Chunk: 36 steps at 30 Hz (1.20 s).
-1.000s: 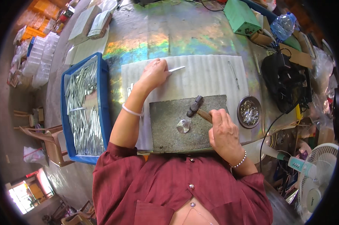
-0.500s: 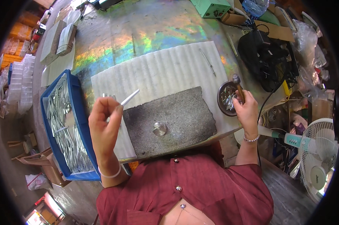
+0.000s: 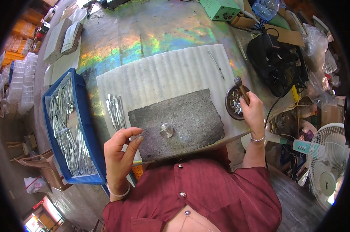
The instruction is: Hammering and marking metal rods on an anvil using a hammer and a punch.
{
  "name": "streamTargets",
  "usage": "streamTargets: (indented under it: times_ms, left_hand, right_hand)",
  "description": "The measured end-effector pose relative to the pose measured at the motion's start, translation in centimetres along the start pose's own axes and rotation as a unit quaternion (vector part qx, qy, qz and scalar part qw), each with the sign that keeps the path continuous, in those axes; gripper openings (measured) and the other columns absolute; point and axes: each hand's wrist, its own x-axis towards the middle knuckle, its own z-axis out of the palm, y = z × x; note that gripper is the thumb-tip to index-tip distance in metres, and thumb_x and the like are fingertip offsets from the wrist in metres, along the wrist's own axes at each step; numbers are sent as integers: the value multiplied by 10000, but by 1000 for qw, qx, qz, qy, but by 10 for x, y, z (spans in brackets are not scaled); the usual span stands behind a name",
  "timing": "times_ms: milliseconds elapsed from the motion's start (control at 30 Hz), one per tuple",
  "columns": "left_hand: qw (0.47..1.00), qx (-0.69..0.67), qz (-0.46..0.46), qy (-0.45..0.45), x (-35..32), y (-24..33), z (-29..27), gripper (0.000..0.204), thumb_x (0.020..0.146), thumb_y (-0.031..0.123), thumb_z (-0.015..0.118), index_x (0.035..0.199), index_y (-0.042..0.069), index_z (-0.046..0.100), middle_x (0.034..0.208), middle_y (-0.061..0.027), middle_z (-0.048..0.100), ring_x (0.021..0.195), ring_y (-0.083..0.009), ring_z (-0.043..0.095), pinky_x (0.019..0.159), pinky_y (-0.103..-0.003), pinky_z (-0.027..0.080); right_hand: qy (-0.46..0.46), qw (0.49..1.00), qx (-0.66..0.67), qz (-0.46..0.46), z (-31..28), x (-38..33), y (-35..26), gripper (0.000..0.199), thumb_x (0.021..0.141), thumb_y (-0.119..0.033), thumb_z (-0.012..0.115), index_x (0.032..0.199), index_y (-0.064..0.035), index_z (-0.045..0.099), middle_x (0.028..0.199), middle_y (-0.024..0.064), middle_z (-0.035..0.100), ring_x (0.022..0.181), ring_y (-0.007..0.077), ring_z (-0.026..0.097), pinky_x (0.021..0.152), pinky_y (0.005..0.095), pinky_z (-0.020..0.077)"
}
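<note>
Pinching a strip on the left, gripping a hammer on the right!
At eight o'clock of the dark slab [image 3: 192, 112], the left hand [image 3: 122, 150] nips a slim strip [image 3: 135, 137], slightly blurred, between thumb and forefinger; at three, the right hand [image 3: 254, 111] wraps its fingers round the hammer [image 3: 242, 92]. On the slab sits the metal disc [image 3: 166, 130], just off centre towards eight. The risks? A slack pinch could drop the strip; a low hammer swing could clip the dish [image 3: 228, 104], scattering its little pieces [image 3: 235, 101].
</note>
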Motion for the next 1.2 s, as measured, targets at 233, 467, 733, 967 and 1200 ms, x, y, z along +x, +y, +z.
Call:
streamTargets:
  times_ms: [233,467,733,967,1200]
  left_hand:
    - [990,104,92,1,8,-6,11,160,765,-11,674,919,0,631,741,-65,589,616,-124,530,565,-226,420]
    - [989,117,91,-23,13,-32,17,117,777,-6,670,884,-8,623,761,-60,587,618,-124,549,569,-228,429]
    - [973,-214,-80,-44,1,-29,20,99,856,28,616,941,-17,592,866,-81,629,695,-135,617,623,-225,497]
    - [759,-610,-179,-141,7,-30,46,186,890,50,568,1056,-30,548,962,-157,618,821,-224,663,670,-280,580]
    - [657,-706,-208,-162,0,-37,58,207,901,148,576,1051,6,561,959,-129,621,773,-182,648,638,-267,552]
  right_hand:
    - [0,960,263,94,3,0,22,92,832,-113,622,835,-31,580,683,-2,582,544,66,503,497,244,397]
    - [-32,848,499,179,-6,-2,17,43,853,-62,594,872,-56,556,713,20,591,453,-13,374,375,136,272]
    - [-104,717,673,149,-8,-13,-27,50,859,-46,562,875,-48,515,775,72,573,435,1,348,359,143,289]
    - [-243,692,671,107,-3,-55,-109,41,842,-6,549,859,-24,516,761,91,590,436,30,389,354,173,299]
    - [-290,782,551,-10,15,-69,-155,68,810,-2,637,847,-22,583,760,32,630,665,44,553,597,194,446]
